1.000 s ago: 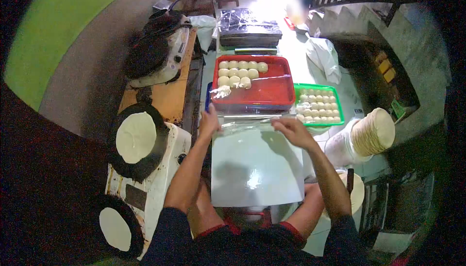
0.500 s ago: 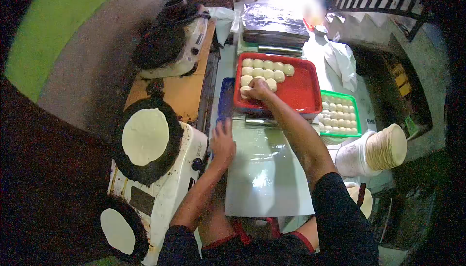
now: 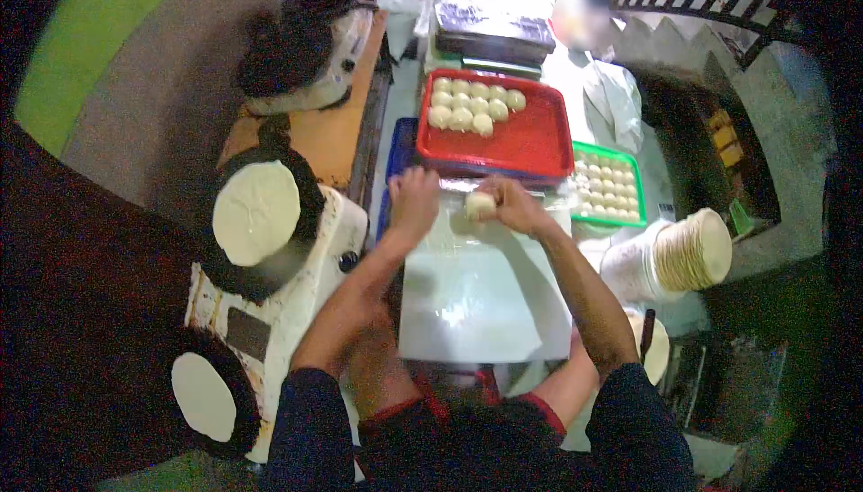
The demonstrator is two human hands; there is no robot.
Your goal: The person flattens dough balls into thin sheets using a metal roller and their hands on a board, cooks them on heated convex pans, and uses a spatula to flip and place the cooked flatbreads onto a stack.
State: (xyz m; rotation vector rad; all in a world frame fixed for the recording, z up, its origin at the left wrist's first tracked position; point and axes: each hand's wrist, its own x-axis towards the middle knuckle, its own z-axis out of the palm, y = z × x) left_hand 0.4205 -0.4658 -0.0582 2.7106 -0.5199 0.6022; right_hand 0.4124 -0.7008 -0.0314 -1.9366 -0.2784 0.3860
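Observation:
My right hand (image 3: 510, 205) is closed on a pale, round dough ball (image 3: 479, 205), holding it above the far end of the shiny white work surface (image 3: 485, 303). To its left, my left hand (image 3: 415, 203) is raised over the surface's far left corner, its fingers bent and blurred. Just beyond both hands is a red tray (image 3: 539, 137) with rows of dough balls (image 3: 461, 101) in its left part. A metal rod, partly hidden by my right hand, lies along the near side of this tray.
Flat dough rounds lie on two dark griddles at left, a nearer one (image 3: 205, 398) and a farther one (image 3: 256, 213). A green tray (image 3: 640, 188) of dough balls and a stack of flat rounds (image 3: 697, 251) are at right. A blue tray (image 3: 402, 146) shows beside the red one.
My right hand has lifted a dough ball out of the red tray and brought it toward me over the work surface. My left hand has risen and its fingers have bent. The view has shifted slightly.

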